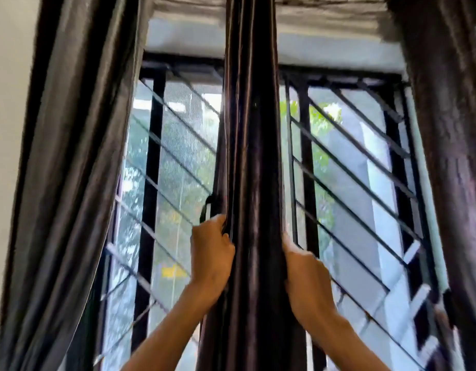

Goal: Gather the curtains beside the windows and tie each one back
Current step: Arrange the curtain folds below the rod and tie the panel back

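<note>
A: Item one, the task's thing?

B: Dark brown, glossy, pleated fabric curtain (251, 183), hanging in the middle between the two window panes and drawn into a narrow column. Both hands are on it. The left hand (211, 253) has its fingers curled round the column's left edge; the right hand (305, 274) grips the right edge, fingers wrapped into the folds. Each is clamped on cloth, not loose.

A: Why held that way?

B: Judged from the task: the two hands squeeze the folds together from either side, so the bundle is tight enough to tie. No tie-back, cord or hook can be made out on this curtain; some blur makes small items hard to tell.

A: Other curtains?

B: Grey-brown satin curtain at the left (70, 170), hanging slack against the white wall (9, 89), its lower edge swinging inward. Dark brown curtain at the right (451, 143), hanging beside the frame. Whether either is tied cannot be told; their lower parts are cut off or blurred.

A: Fixtures?

B: Black metal window grille with slanted bars (352, 170), glass behind it, greenery and a pale building outside. A gathered grey fabric pelmet (194, 12) runs across the top.

A: Containers and contents?

B: None in view: no box, basket or tray. The nearest thing to a holder is the pair of hands, containing the gathered folds.

A: Progress?

B: By estimate, gathering under way on the middle curtain; tying not yet done.
</note>
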